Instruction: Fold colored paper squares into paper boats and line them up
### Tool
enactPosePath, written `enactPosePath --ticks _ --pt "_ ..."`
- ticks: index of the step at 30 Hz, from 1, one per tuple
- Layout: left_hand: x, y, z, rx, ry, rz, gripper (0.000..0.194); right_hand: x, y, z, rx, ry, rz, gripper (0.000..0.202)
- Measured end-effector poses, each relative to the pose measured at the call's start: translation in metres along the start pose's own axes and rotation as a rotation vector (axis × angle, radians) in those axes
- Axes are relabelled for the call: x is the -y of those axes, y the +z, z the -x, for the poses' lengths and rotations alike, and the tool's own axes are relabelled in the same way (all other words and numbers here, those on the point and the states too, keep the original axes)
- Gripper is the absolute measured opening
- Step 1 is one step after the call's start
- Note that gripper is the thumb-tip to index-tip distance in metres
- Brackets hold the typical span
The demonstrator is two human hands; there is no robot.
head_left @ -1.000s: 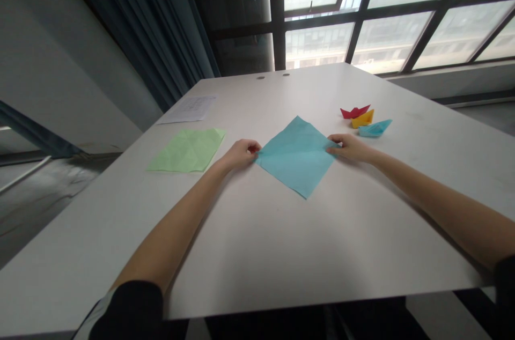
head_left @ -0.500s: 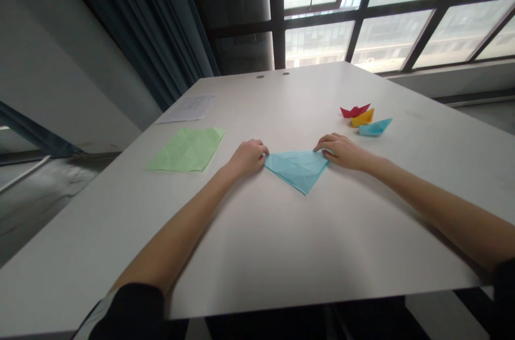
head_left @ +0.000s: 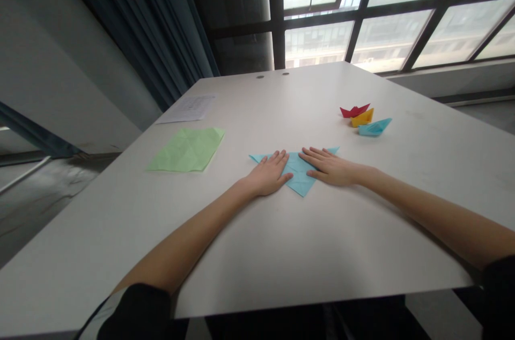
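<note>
A light blue sheet of folded paper [head_left: 300, 169] lies flat on the white table as a triangle, one corner pointing toward me. My left hand [head_left: 269, 174] rests flat on its left part, fingers stretched out and thumb near the middle. From the other side my right hand [head_left: 328, 165] presses flat on the right part, fingers extended. The two side corners stick out beyond the fingers. Both palms hide portions of the sheet, and neither hand grips it.
Left of my hands lies a creased green sheet of paper [head_left: 187, 150], with a printed white sheet [head_left: 187, 109] behind it. Three small paper boats stand at the right: a red boat [head_left: 354, 111], a yellow boat [head_left: 362, 118] and a blue boat [head_left: 375, 127].
Both hands have let go of the paper's side corners and moved inward onto it, fingers now spread flat. The paper's side corners now show past the hands.
</note>
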State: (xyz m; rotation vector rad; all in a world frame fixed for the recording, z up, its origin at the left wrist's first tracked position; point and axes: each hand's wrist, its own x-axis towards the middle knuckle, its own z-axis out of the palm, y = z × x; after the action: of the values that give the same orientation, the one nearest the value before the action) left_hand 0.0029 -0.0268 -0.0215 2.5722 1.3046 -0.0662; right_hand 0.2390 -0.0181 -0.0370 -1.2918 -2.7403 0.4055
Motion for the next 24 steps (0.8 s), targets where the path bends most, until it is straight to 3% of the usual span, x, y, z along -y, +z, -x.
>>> enactPosePath --ticks 4,8,14,18,24 --pt "0.01 -0.004 0.006 0.087 -0.183 0.009 0.086 -0.012 -0.004 0.003 0.068 0.102 0.001 0.079" --pt "0.026 -0.007 0.011 0.119 -0.343 -0.016 0.104 -0.028 -0.006 0.006 0.098 0.09 -0.018 0.088" --pt "0.032 -0.008 0.013 0.118 -0.354 -0.037 0.104 -0.031 -0.019 0.005 0.013 -0.005 -0.096 0.096" --pt "0.033 -0.01 0.013 0.143 -0.325 -0.044 0.104 -0.025 -0.031 0.003 -0.062 -0.045 -0.135 0.081" --pt "0.038 -0.017 0.015 0.179 -0.297 -0.053 0.108 -0.016 -0.035 0.0 -0.156 -0.191 -0.11 0.037"
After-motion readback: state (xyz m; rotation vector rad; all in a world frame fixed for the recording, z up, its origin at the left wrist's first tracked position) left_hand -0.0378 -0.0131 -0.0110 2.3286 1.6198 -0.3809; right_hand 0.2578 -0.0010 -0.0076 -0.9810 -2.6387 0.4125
